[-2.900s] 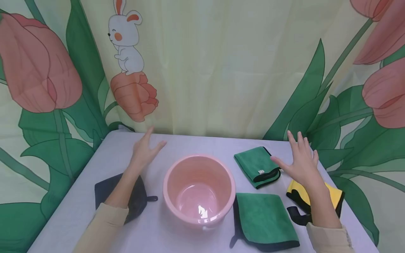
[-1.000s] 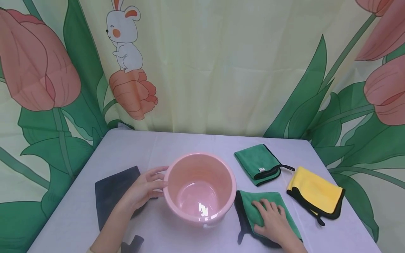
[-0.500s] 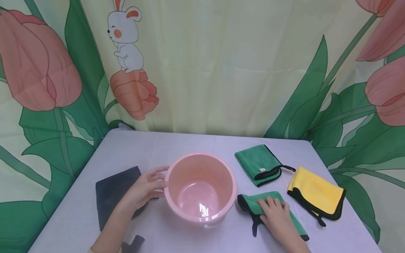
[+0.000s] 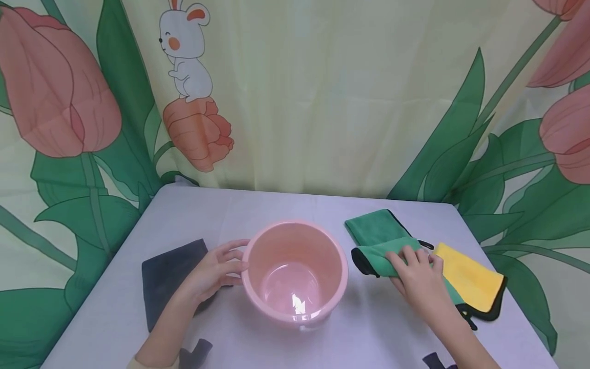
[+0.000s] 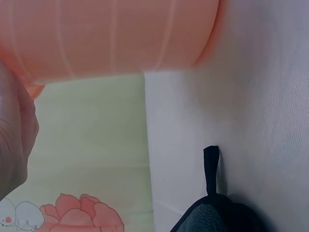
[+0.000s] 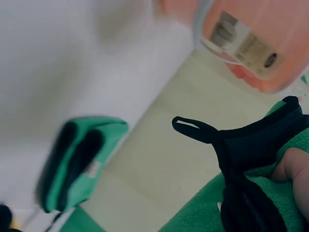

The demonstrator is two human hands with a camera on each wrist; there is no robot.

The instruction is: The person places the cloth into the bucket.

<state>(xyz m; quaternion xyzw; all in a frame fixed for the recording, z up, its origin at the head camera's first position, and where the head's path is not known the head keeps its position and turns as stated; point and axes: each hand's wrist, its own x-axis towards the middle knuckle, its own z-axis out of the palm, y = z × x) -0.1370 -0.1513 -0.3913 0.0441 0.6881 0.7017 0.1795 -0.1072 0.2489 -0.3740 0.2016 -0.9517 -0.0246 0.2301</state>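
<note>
Head view: counter [image 4: 286,205] carries a pink basin [image 4: 295,271] at centre, left hand [image 4: 216,271] curled on its left rim, likely steadying it. Just right, the right hand [image 4: 417,279] pinches a green cloth [image 4: 375,253], lifted clear over the yellow cloth [image 4: 472,277] and folded green cloth [image 4: 375,225].
</note>
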